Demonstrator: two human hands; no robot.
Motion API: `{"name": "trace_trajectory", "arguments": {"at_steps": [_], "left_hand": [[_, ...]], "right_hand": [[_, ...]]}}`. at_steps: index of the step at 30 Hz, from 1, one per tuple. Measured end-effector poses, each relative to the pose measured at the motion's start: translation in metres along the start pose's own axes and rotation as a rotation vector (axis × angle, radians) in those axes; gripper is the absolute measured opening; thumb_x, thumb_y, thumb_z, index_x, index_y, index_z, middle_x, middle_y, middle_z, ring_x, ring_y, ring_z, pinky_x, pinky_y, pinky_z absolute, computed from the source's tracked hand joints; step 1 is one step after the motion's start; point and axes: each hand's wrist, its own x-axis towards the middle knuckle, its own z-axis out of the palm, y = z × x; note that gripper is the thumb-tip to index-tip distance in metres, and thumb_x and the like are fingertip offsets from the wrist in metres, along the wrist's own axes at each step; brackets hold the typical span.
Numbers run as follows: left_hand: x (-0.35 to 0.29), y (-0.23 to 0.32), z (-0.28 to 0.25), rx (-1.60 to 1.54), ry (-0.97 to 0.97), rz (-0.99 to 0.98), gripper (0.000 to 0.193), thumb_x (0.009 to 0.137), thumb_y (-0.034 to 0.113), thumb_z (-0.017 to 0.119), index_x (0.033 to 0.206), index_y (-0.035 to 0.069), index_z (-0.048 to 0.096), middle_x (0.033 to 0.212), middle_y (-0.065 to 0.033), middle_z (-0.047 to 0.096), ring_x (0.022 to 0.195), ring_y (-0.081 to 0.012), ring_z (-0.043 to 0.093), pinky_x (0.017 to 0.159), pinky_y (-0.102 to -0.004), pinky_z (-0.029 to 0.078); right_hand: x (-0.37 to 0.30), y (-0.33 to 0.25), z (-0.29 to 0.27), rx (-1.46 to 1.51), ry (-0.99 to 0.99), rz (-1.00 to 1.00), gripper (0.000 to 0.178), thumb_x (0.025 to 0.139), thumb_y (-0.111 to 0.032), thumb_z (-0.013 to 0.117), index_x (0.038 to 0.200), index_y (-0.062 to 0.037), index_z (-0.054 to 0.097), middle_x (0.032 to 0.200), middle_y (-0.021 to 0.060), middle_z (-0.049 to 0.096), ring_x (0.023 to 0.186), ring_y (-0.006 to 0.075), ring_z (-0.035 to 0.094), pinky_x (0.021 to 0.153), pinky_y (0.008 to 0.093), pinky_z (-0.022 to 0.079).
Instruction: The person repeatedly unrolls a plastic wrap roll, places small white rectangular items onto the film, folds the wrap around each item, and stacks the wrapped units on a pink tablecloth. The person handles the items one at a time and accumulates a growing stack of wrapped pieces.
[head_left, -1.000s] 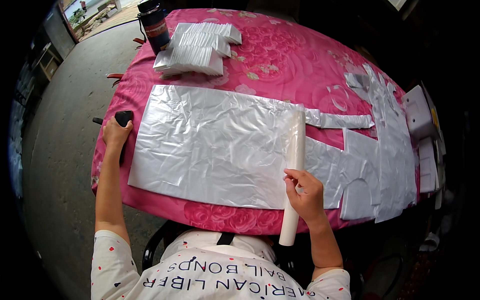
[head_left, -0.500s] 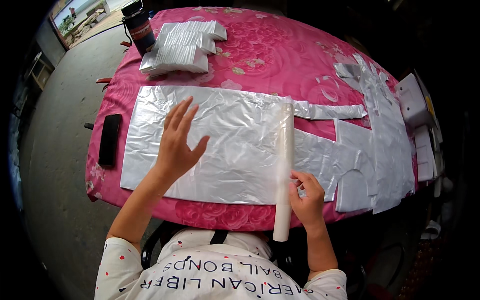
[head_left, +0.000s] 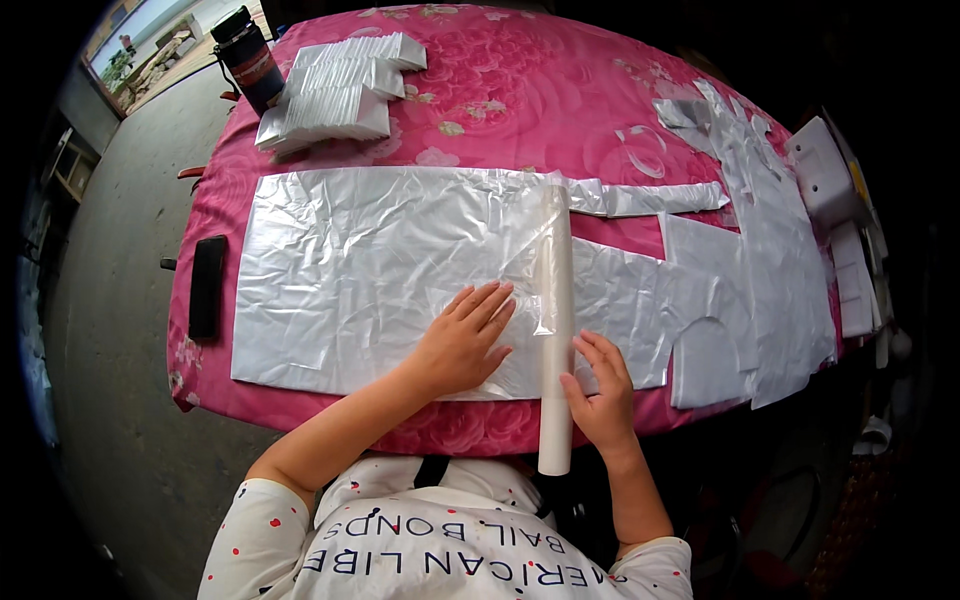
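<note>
A long roll of clear plastic film [head_left: 556,400] lies across a stack of flat silvery-white plastic sheets [head_left: 340,260], its near end jutting past the table edge. My left hand [head_left: 465,340] rests flat on the sheets just left of the roll, fingers stretched out, by a loose flap of film. On the roll's other side is my right hand [head_left: 605,395], its thumb and fingertips against or close beside the tube. The fingers of that hand are apart and do not wrap round it.
Folded white packets [head_left: 335,95] stand in rows at the back left, beside a dark flask [head_left: 250,65]. A black phone [head_left: 207,288] lies near the left edge. Cut plastic pieces [head_left: 775,280] spread over the right side, next to white plastic boxes [head_left: 825,175]. A pink flowered cloth [head_left: 540,90] covers the table.
My left hand has come down and right, from above the sheets to beside the roll. My right hand's fingers have straightened somewhat along the roll. The whole view has shifted slightly.
</note>
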Motion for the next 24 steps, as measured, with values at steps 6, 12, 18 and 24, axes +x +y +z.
{"name": "trace_trajectory", "arguments": {"at_steps": [6,12,18,24], "left_hand": [[0.012,0.004,0.003,-0.150,0.075,0.194,0.041,0.077,0.011,0.061,0.116,0.001,0.053,0.121,-0.0110,0.053,0.105,-0.0266,0.053,0.091,-0.0386,0.043],[0.022,0.006,0.014,-0.197,-0.005,0.069,0.031,0.077,0.012,0.060,0.106,0.000,0.058,0.116,-0.0091,0.056,0.093,-0.0254,0.055,0.082,-0.0367,0.045],[0.022,0.005,0.008,-0.175,0.011,0.053,0.024,0.075,0.007,0.059,0.098,0.001,0.061,0.111,-0.0088,0.059,0.090,-0.0252,0.057,0.079,-0.0361,0.047],[-0.004,-0.007,-0.046,-0.336,0.314,-0.222,0.027,0.073,-0.008,0.053,0.095,0.003,0.062,0.100,-0.0100,0.064,0.084,-0.0247,0.062,0.070,-0.0319,0.051]], "right_hand": [[-0.004,0.011,0.004,-0.041,-0.098,-0.160,0.053,0.079,-0.031,0.066,0.121,-0.0018,0.053,0.128,0.0178,0.047,0.112,0.0326,0.051,0.092,0.0389,0.043],[-0.001,0.019,-0.001,-0.099,-0.187,-0.235,0.058,0.082,-0.040,0.059,0.127,-0.0045,0.048,0.133,0.0186,0.042,0.116,0.0338,0.047,0.095,0.0409,0.039],[0.003,0.019,0.000,-0.105,-0.217,-0.289,0.060,0.083,-0.045,0.055,0.127,-0.0052,0.049,0.134,0.0183,0.042,0.119,0.0342,0.044,0.098,0.0423,0.035],[0.022,0.002,0.008,-0.127,-0.367,-0.413,0.061,0.083,-0.047,0.053,0.127,-0.0052,0.048,0.135,0.0147,0.043,0.124,0.0327,0.040,0.101,0.0446,0.032]]}}
